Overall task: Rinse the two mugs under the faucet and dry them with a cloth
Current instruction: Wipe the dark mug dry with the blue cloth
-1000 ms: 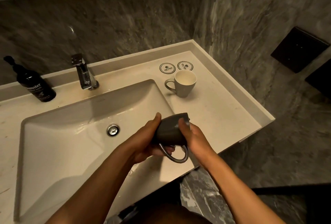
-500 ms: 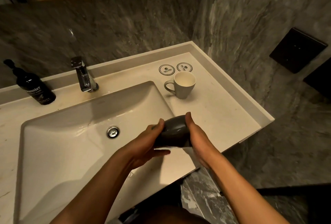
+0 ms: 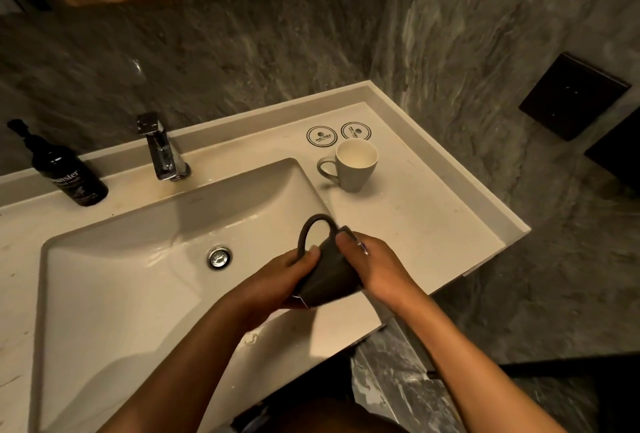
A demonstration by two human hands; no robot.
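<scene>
A dark grey mug [image 3: 329, 273] lies tilted between both my hands over the basin's right front corner, its handle pointing up and away. My left hand [image 3: 277, 280] grips its left side and base. My right hand [image 3: 374, 266] presses on its right side, with a bit of something pale showing at the fingers; whether that is a cloth I cannot tell. A light grey mug [image 3: 356, 165] stands upright on the counter to the right of the basin, handle to the left. The chrome faucet [image 3: 162, 148] behind the basin is not running.
The white basin [image 3: 104, 294] has a metal drain [image 3: 219, 258] in its middle. A dark pump bottle [image 3: 65, 169] stands at the back left. Two round coasters [image 3: 337, 133] lie behind the light mug. Grey stone walls close in behind and to the right.
The dark mug has been turned in my hands: its handle, which hung down toward me, now points up and away. Both hands stayed over the basin's right front corner.
</scene>
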